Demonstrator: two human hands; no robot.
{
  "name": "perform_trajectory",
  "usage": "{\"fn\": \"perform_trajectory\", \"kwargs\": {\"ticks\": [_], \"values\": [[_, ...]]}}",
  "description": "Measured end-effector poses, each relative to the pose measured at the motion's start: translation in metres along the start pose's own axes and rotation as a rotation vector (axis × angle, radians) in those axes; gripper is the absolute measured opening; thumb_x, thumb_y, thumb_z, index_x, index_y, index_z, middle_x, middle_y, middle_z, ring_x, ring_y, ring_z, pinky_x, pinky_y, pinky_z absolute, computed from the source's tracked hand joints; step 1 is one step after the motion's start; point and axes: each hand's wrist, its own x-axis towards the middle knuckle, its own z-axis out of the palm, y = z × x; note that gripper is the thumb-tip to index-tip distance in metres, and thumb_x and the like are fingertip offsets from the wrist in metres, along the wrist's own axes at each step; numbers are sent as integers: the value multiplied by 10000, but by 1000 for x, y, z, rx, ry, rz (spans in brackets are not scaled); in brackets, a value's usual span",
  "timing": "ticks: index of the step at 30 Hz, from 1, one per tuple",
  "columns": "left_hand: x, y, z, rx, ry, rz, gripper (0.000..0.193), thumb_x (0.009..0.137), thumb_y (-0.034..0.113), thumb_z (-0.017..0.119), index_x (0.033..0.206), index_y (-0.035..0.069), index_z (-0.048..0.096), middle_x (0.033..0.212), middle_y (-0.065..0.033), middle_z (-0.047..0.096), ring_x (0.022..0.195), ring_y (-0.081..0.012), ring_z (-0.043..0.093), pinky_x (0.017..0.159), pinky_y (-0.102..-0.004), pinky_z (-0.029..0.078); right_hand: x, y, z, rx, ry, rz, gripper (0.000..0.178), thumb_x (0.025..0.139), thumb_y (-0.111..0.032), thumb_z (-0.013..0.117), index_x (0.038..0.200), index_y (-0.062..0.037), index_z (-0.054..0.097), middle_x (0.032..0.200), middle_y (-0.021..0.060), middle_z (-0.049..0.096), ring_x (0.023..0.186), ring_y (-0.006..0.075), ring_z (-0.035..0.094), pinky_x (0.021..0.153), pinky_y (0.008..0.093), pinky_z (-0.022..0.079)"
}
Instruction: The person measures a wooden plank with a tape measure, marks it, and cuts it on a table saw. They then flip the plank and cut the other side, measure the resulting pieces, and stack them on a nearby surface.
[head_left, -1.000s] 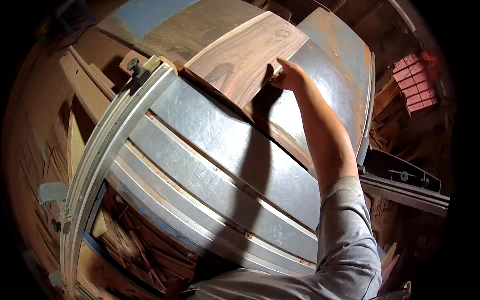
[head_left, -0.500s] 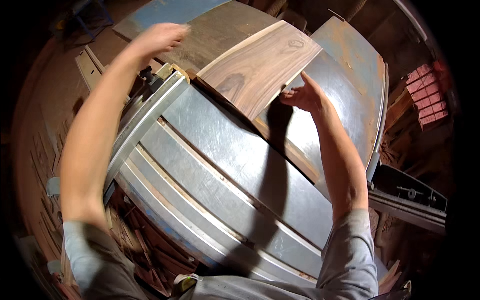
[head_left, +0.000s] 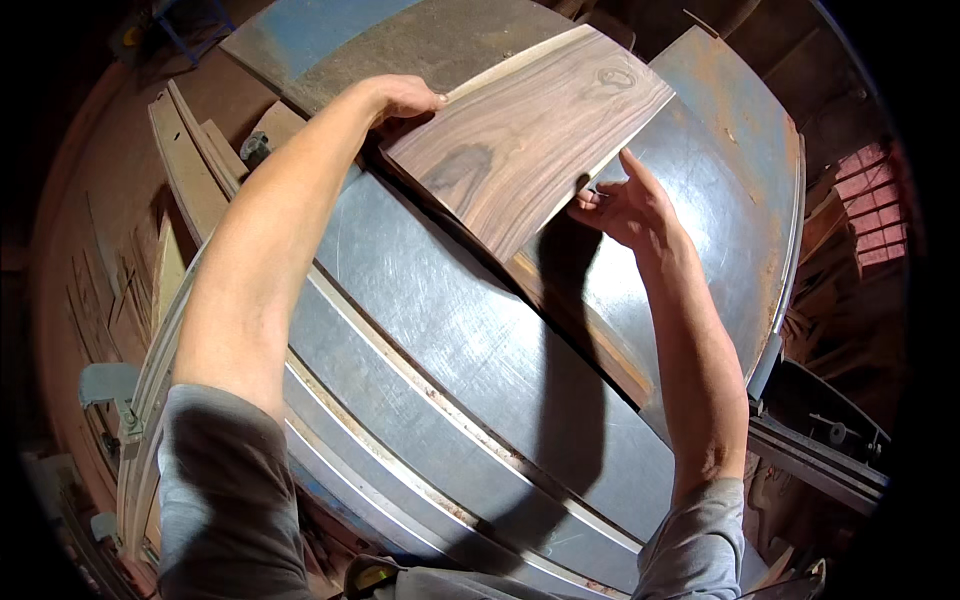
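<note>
A brown wooden board (head_left: 535, 130) with strong grain, a knot and a pale edge lies across the metal machine table (head_left: 450, 330). At its left side my left hand (head_left: 405, 98) grips the edge, the thumb along the rim and the other fingers mostly hidden below. By the right edge of the board my right hand (head_left: 635, 212) is open, thumb raised apart and fingers partly curled. Its fingertips are at or very near that edge; whether they touch cannot be made out. The board's near corner points to the dark gap across the table.
Long grooves run along the near metal surface. Beyond the board is a worn blue-brown panel (head_left: 350, 65). Wooden strips (head_left: 190, 160) stand at the left. A black rail (head_left: 820, 455) juts out at the right, below a red gridded object (head_left: 873, 205).
My left hand has come down and rightward from above the panel onto the board's left edge. My right hand stays beside the right edge. The whole view has shifted somewhat.
</note>
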Motion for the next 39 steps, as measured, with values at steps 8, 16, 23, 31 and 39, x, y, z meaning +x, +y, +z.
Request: {"fn": "perform_trajectory", "kwargs": {"ticks": [8, 16, 23, 31, 39], "values": [[-10, 30, -15, -112, 6, 90, 415, 1023, 403, 548, 1113, 26, 696, 888, -62, 647, 792, -190, 574, 751, -424, 475, 19, -3, 1, -25, 65, -80, 255, 1025, -352, 554, 972, -107, 599, 815, 31, 561, 667, 167, 484, 657, 313, 461], [-84, 109, -31, -323, -56, 214, 332, 945, 308, 654, 1076, 6, 693, 1042, -132, 739, 892, -166, 712, 785, -367, 579, -49, -90, 43, -355, 295, -220, 426, 1068, -240, 336, 1357, 28, 496, 1243, 182, 640, 1094, 265, 669, 948, 464, 549], [-182, 200, 31, -648, -225, 298, 289, 790, 371, 695, 951, 133, 665, 838, -27, 669, 637, -77, 596, 610, -231, 477, -175, -73, -18, -195, 352, -87, 515, 1072, -398, 384, 1324, 14, 565, 1139, 200, 703, 890, 272, 725, 795, 405, 595], [-381, 268, 171, -52, -227, 529, 543, 834, 436, 639, 1042, -64, 678, 847, -199, 687, 700, -245, 681, 642, -363, 548, -339, 64, -96, 348, 80, -43, 515, 1064, -428, 427, 1353, -21, 551, 1187, 156, 679, 944, 262, 712, 754, 419, 631], [-547, 252, 327, 170, -95, 742, 1000, 855, 531, 662, 1340, -251, 272, 903, -374, 660, 832, -472, 705, 718, -498, 588, -499, 156, -87, 266, 228, -98, 525, 1054, -484, 429, 1390, -97, 541, 1265, 104, 650, 1077, 244, 656, 919, 442, 562]]}}
